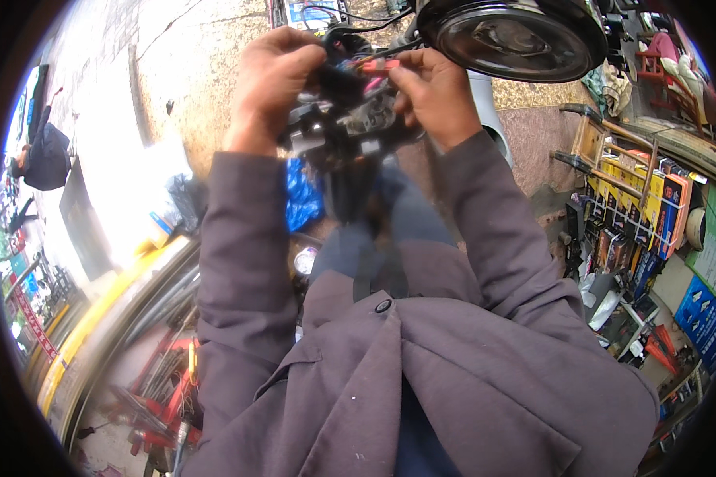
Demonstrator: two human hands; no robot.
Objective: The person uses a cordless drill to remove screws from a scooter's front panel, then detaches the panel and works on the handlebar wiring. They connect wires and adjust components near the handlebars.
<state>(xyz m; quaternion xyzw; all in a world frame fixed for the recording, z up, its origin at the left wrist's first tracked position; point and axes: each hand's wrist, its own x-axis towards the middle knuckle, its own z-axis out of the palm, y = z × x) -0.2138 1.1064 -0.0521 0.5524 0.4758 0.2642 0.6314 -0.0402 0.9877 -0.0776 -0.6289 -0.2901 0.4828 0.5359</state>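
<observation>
My left hand (274,83) pinches a dark piece among black cables (338,79), its fingertips closed around it at the top of the view. To its right, my right hand (433,95) grips a small red connector (378,65) with coloured wires running out of it. Below both hands is a black and metal assembly (338,131), partly blurred, above my legs. A large glossy black round part (509,40) with a dished centre sits just above and to the right of my right hand.
A yellow-edged rail (91,314) borders red-handled tools (163,405) at lower left. A blue plastic bag (301,191) lies below my left hand. Stacked flat boxes (636,199) and a wooden frame (593,135) stand at right. A person in dark clothing (44,155) is at far left.
</observation>
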